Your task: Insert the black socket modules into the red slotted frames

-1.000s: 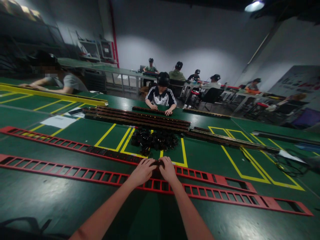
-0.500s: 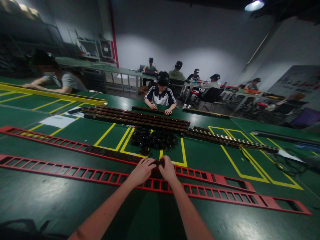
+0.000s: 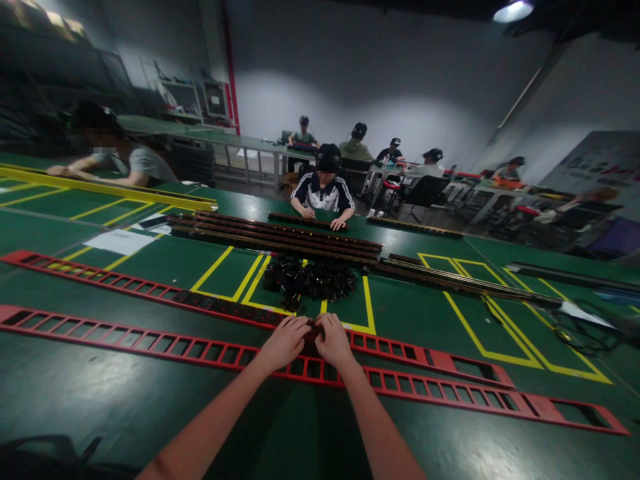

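Since the earlier frame: the whole view has slid slightly to the right; the right fingertips have curled a little closer to the left ones, and the frames have kept their places on the table.
Table (image 3: 165, 413): green, bare along the near edge, running under everything in reach.
Near red frame (image 3: 537, 403): flat, ladder-like, lying across the table beneath the forearms; its slots look unfilled.
Left hand (image 3: 285, 343): fingers bent down at the far red frame; whether they close on anything, I cannot tell.
Right hand (image 3: 333, 340): just beside the left, fingers curled in; its grip is hidden too.
Far red frame (image 3: 440, 360): just beyond the near one, its middle under both hands, with dark pieces (image 3: 225, 307) in a row of slots left of the hands.
Step in hand: judging by that row, a small part is being set or pressed into a slot.
Next move calls for: fingertips lined up with the slot, even pressure, and a steady frame.
Dark pile (image 3: 310, 280): loose black parts just past the hands, within yellow tape (image 3: 370, 307).
Long dark strips (image 3: 280, 233): laid side by side behind the pile.
Co-worker (image 3: 323, 193): seated across the table, both hands at another dark strip.
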`<move>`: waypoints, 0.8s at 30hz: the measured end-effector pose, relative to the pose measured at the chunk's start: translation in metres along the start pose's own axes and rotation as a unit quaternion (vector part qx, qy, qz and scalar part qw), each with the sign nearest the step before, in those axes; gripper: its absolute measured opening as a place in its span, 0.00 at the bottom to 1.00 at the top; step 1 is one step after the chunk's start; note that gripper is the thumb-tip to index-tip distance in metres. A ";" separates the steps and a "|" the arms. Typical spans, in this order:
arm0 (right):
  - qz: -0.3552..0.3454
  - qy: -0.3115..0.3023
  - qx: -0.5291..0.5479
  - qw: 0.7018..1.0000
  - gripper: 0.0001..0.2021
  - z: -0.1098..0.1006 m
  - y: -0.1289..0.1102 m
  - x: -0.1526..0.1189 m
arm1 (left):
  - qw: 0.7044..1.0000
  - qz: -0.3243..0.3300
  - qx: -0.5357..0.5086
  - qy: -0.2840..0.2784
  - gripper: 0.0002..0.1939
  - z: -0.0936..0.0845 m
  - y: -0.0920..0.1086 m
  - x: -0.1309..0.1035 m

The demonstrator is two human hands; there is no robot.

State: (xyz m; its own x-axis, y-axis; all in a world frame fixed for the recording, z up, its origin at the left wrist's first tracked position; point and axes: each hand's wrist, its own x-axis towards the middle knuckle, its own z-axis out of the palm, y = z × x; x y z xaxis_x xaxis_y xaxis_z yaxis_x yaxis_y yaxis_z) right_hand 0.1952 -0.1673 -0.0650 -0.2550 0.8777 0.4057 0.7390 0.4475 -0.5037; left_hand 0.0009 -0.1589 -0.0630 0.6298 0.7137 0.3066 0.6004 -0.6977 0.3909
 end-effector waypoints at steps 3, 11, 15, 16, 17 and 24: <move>-0.006 -0.005 -0.006 1.000 0.17 0.000 -0.001 0.000 | 1.000 0.000 -0.003 0.001 0.24 0.000 0.001 0.000; 0.003 -0.018 -0.006 1.000 0.12 -0.001 -0.001 0.000 | 1.000 0.004 -0.008 0.007 0.24 0.002 -0.002 0.000; 0.032 -0.023 -0.044 0.998 0.11 -0.003 -0.003 0.000 | 1.000 0.006 -0.009 0.006 0.23 0.003 -0.003 0.000; 0.044 -0.025 -0.059 0.997 0.12 -0.003 -0.004 0.000 | 1.000 0.005 -0.009 0.005 0.22 0.003 -0.004 0.000; 0.057 -0.028 -0.073 0.995 0.12 -0.004 -0.004 0.000 | 1.000 0.003 -0.009 0.006 0.22 0.003 -0.003 0.000; 0.128 -0.066 -0.101 0.984 0.12 -0.001 -0.002 0.002 | 1.000 0.005 -0.006 -0.002 0.20 0.000 -0.001 0.000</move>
State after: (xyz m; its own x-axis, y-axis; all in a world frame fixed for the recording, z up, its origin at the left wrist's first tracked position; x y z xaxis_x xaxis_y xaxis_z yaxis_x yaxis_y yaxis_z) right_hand 0.1944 -0.1666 -0.0623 -0.1121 0.9779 0.1763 0.8955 0.1763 -0.4087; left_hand 0.0003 -0.1588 -0.0633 0.6372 0.7069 0.3069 0.5886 -0.7035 0.3984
